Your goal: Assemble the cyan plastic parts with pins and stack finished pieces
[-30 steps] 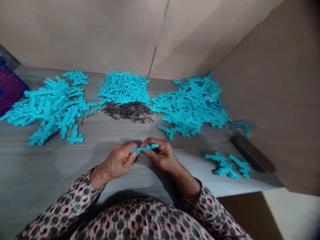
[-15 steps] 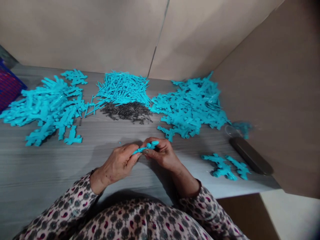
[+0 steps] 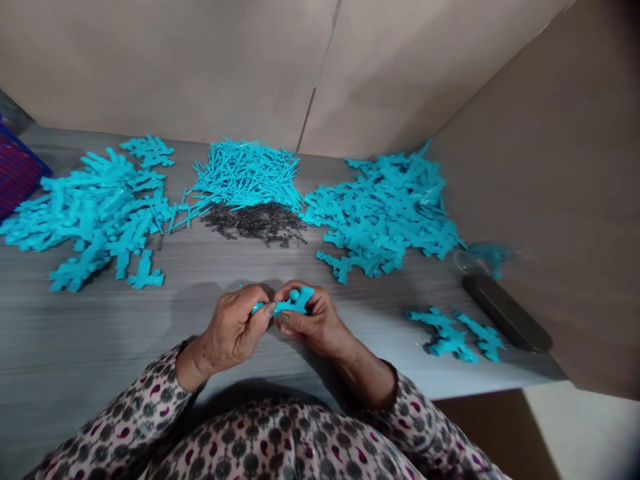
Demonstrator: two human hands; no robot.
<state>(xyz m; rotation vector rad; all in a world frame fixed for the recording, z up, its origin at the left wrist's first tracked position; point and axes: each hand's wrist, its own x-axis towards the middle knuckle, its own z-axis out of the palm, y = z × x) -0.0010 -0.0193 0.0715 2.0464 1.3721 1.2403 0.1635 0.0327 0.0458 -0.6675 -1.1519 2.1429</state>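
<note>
A turquoise plastic toy-gun-shaped piece (image 3: 293,305) is held between both hands above the near part of the table. My left hand (image 3: 233,327) pinches its left end between thumb and fingers. My right hand (image 3: 320,320) grips the other end, thumb below and fingers behind. Part of the piece is covered by the fingers. Beyond the hands lie a heap of thin turquoise sticks (image 3: 250,173) and, in front of it, a heap of small dark parts (image 3: 257,222), too fine to make out. To their right spreads a large pile of turquoise pieces (image 3: 385,207).
Another pile of turquoise pieces (image 3: 95,207) lies at left, near a blue and red woven basket (image 3: 20,170). At right, a few loose turquoise pieces (image 3: 447,337) lie by a dark elongated case (image 3: 505,313). Panels (image 3: 200,73) close off the grey table (image 3: 100,347) behind and right.
The piece has turned in my hands and shows more of its side. My left hand has shifted slightly left. The piles look unchanged.
</note>
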